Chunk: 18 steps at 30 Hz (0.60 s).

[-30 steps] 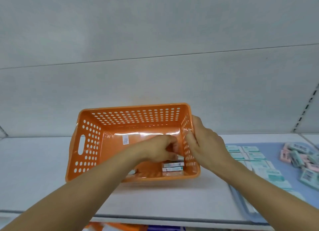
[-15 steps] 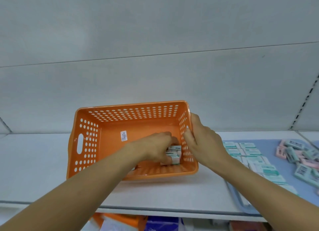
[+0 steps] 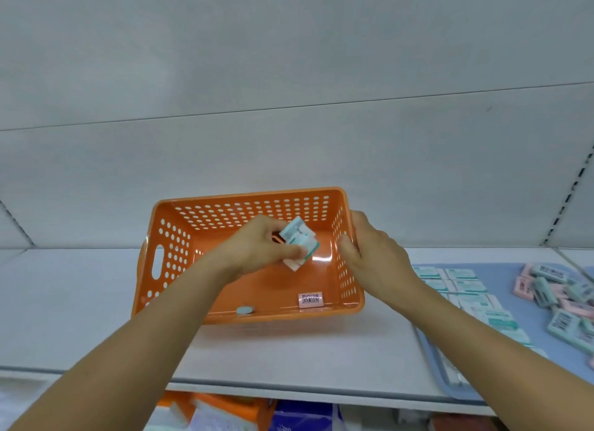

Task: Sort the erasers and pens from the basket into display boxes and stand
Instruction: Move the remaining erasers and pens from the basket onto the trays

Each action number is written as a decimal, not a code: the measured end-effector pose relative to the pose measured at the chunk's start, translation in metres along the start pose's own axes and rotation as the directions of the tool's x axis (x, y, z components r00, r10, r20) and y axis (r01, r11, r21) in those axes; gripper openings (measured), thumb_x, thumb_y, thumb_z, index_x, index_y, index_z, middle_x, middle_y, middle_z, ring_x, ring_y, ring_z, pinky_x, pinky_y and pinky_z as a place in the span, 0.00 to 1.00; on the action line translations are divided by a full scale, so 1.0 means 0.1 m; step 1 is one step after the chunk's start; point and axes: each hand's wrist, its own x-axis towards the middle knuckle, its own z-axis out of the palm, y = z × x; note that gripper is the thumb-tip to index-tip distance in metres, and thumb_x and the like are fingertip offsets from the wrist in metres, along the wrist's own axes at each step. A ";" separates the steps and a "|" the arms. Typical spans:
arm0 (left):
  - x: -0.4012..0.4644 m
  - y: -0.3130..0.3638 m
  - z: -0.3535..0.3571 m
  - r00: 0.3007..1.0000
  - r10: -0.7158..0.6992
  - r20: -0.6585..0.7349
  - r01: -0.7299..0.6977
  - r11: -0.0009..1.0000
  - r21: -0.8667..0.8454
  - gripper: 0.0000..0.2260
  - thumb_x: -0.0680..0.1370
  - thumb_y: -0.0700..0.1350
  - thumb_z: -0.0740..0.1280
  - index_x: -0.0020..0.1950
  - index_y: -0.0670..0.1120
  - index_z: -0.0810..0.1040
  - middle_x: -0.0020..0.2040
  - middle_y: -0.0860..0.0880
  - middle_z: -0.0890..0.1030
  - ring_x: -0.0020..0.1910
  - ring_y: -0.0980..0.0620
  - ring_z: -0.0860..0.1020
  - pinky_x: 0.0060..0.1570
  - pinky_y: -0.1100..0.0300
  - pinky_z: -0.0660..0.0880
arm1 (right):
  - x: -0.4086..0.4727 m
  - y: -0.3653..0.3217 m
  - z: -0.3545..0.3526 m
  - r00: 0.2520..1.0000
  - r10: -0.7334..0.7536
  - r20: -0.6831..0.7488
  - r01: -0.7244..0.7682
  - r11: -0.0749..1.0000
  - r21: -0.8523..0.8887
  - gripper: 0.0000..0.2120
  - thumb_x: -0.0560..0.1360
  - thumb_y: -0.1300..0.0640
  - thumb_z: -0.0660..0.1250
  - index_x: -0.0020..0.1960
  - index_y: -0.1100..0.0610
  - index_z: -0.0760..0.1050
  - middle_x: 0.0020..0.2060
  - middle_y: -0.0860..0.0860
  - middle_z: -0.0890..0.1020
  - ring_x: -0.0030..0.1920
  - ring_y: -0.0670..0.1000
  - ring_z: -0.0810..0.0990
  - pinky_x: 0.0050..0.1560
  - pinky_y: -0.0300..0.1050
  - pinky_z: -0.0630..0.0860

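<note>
An orange perforated basket (image 3: 180,250) stands on the white shelf. My left hand (image 3: 257,247) is raised inside it and grips a small stack of wrapped erasers (image 3: 300,240), teal and white with a pink one beneath. My right hand (image 3: 369,247) holds the basket's right wall, thumb inside and fingers outside. On the basket floor lie a pink eraser with a barcode (image 3: 310,300) and a small grey-blue eraser (image 3: 245,309). No pens are in view.
A blue tray (image 3: 501,273) at the right holds rows of teal-and-white erasers (image 3: 466,286) and a loose pile of pink and teal erasers (image 3: 556,292). Below the shelf edge (image 3: 289,390) sit orange and blue packages. A white wall rises behind.
My left hand has closed on the stack of erasers at the basket floor and lifted it up. The basket tipped back toward level, leaving two erasers near its front wall.
</note>
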 end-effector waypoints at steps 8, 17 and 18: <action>-0.25 0.34 0.27 0.994 -0.066 0.086 0.109 0.607 -0.788 0.06 0.77 0.35 0.66 0.53 0.37 0.79 0.43 0.44 0.85 0.41 0.51 0.84 0.43 0.57 0.82 | 0.05 0.09 -0.18 0.993 0.002 -0.115 0.029 0.965 0.261 0.17 0.80 0.42 0.56 0.64 0.48 0.72 0.49 0.43 0.79 0.48 0.44 0.77 0.53 0.47 0.76; -0.29 0.98 1.00 0.996 0.093 0.011 -0.030 0.433 -0.901 0.13 0.83 0.40 0.57 0.61 0.35 0.76 0.54 0.40 0.83 0.52 0.46 0.83 0.53 0.56 0.80 | -0.34 0.28 -0.84 0.983 -0.082 -0.166 0.158 0.840 0.519 0.16 0.69 0.56 0.76 0.54 0.45 0.77 0.41 0.46 0.80 0.32 0.46 0.74 0.35 0.33 0.72; -0.27 1.04 1.09 0.995 0.103 0.016 -0.029 0.419 -0.908 0.13 0.83 0.39 0.57 0.61 0.35 0.76 0.55 0.40 0.83 0.54 0.46 0.83 0.55 0.55 0.80 | -0.37 0.35 -0.92 0.980 -0.075 -0.184 0.160 0.847 0.507 0.15 0.70 0.58 0.75 0.54 0.47 0.78 0.42 0.45 0.81 0.31 0.45 0.74 0.33 0.34 0.72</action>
